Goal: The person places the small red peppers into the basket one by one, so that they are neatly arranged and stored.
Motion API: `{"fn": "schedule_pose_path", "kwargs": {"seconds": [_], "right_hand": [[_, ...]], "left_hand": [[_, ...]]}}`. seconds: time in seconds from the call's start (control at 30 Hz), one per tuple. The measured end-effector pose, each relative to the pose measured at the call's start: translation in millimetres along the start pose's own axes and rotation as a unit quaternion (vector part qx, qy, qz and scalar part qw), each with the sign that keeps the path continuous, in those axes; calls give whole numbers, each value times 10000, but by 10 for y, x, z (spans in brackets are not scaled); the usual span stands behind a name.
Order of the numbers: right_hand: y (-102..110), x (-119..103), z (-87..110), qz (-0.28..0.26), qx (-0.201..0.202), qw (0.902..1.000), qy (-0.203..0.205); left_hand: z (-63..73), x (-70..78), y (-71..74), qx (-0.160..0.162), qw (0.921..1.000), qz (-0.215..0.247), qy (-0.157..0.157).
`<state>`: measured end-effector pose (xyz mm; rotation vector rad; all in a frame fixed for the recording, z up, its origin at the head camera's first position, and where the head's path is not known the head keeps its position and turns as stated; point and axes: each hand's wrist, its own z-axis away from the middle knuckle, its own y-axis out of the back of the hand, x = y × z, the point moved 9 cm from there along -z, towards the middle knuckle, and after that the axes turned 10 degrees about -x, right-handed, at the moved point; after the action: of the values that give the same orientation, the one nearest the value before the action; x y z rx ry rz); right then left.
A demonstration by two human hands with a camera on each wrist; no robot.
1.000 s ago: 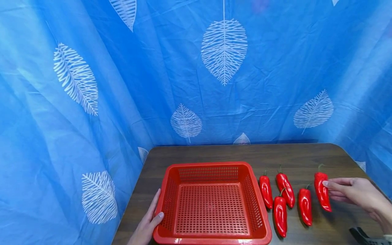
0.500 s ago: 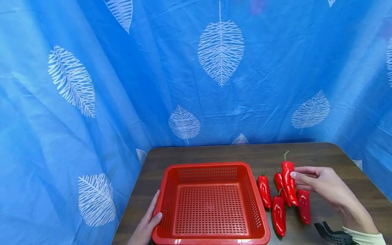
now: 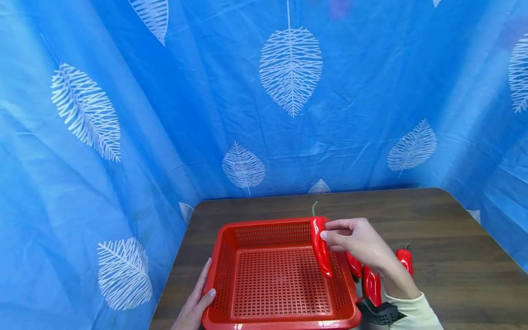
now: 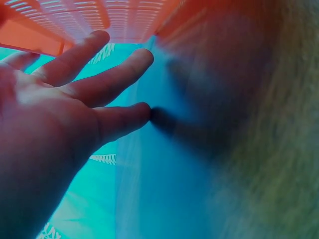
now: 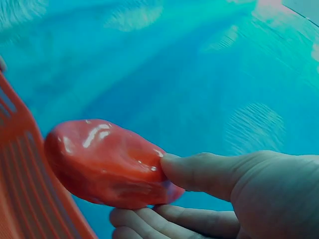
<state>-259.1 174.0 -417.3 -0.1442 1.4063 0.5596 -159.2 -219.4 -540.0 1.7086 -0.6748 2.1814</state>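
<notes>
My right hand (image 3: 356, 240) pinches a long red pepper (image 3: 319, 245) between thumb and fingers, its green stem upward. In the head view the pepper hangs over the right side of a red plastic basket (image 3: 282, 316), whose visible floor has nothing on it. The right wrist view shows the pepper's glossy rounded end (image 5: 99, 159) beside the slatted basket wall (image 5: 30, 164). At the basket's left rim, my left hand (image 3: 194, 302) holds on with the thumb over the edge and fingers along the outside. These fingers look fairly straight in the left wrist view.
Several more red peppers (image 3: 372, 286) lie on the dark wooden table (image 3: 453, 256) right of the basket, partly hidden by my right arm. A black wrist mount (image 3: 379, 312) sits by the sleeve. A blue curtain (image 3: 206, 114) with white leaves hangs behind and beside the table.
My right hand has carried the pepper leftward from the table's right side, past the other peppers, to above the basket. The left hand stays at the rim. The head view has shifted slightly.
</notes>
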Motion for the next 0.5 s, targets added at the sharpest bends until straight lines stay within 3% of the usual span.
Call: {"fn": "schedule_pose_path", "kwargs": {"seconds": [0.23, 0.5], "right_hand": [[-555, -134, -315, -533, -452, 9971, 305], [-1042, -92, -644, -1005, -673, 9925, 166]], "left_hand": [[-17, -3, -20, -58, 10000, -40, -60], [-4, -25, 21, 113, 9996, 186, 186]]}}
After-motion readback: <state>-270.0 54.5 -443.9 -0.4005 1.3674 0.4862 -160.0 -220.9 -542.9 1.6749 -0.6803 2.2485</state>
